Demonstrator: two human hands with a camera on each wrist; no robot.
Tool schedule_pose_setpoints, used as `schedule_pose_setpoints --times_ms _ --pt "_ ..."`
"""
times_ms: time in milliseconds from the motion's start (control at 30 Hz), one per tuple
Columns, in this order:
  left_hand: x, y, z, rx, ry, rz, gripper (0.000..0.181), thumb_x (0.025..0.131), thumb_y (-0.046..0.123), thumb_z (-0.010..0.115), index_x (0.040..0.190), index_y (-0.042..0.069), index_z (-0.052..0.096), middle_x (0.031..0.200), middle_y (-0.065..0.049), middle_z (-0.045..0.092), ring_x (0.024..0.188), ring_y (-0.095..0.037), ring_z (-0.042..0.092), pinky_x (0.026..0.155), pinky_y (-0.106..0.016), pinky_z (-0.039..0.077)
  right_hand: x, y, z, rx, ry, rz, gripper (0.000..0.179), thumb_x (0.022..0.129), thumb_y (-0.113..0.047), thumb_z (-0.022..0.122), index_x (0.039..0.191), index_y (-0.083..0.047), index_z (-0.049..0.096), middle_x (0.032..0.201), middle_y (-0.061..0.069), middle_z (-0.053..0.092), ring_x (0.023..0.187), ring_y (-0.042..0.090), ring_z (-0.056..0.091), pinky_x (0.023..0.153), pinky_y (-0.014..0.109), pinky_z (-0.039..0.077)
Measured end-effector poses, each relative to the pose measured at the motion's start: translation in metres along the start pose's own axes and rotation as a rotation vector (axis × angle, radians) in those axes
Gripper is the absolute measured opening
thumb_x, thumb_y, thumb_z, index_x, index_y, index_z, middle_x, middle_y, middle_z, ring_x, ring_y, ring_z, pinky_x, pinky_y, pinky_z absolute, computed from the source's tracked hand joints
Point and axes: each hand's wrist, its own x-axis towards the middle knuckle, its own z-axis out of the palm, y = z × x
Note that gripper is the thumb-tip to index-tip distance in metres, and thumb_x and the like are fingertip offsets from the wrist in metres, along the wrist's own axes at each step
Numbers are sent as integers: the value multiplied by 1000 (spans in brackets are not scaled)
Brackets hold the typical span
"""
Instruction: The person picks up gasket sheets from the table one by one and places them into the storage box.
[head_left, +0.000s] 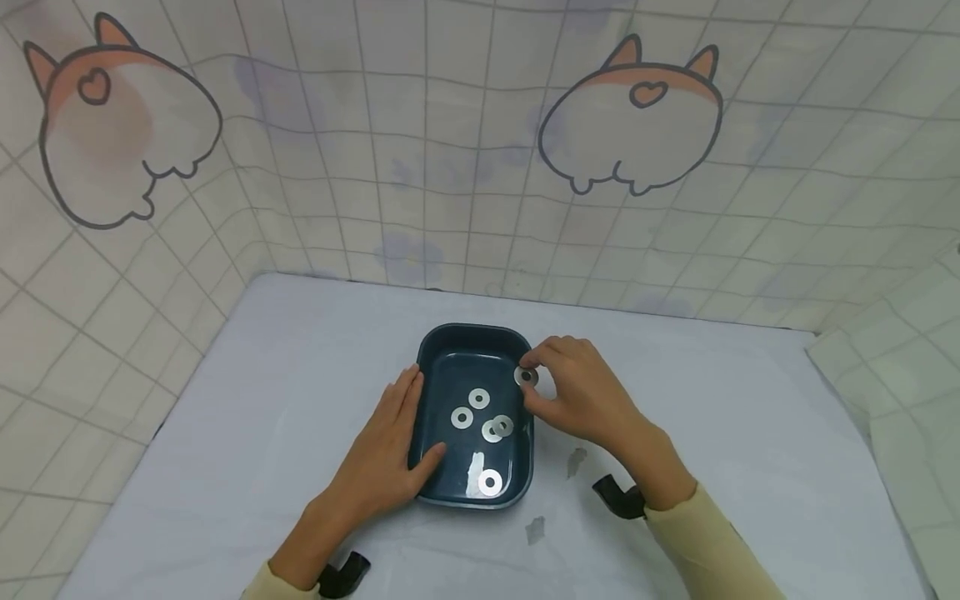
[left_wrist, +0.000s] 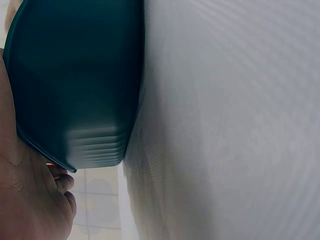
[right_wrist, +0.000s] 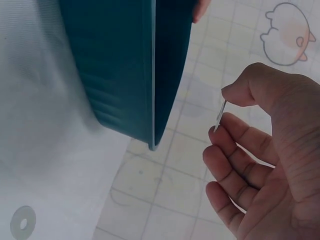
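Note:
My right hand (head_left: 581,392) pinches a flat metal washer (head_left: 527,377) between thumb and fingertips, above the right rim of a dark blue-green tray (head_left: 472,337). In the right wrist view this washer (right_wrist: 220,116) appears edge-on. Several more washers (head_left: 462,417) lie on the tray's floor, two of them overlapping. My left hand (head_left: 382,454) rests along the tray's left side with straight fingers, its thumb over the rim. The left wrist view shows its palm (left_wrist: 25,195) against the tray's edge.
Another washer (right_wrist: 23,223) lies on the white tablecloth (head_left: 315,350) in the right wrist view. Two small grey patches (head_left: 535,530) mark the cloth right of the tray. A gridded curtain (head_left: 465,183) with cartoon drawings stands behind the table. Black curved pieces (head_left: 621,497) sit at both wrists.

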Motion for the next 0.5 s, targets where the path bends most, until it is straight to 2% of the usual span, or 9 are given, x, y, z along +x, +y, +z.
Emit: schedule_pose_setpoints --times_ms 500 --pt "-1 0 0 8 9 18 99 97 48 67 170 6 15 180 -9 14 166 -28 23 134 -52 28 8 -3 1 -58 -59 -44 23 90 -23 78 110 -10 78 104 1 77 100 21 67 101 42 58"
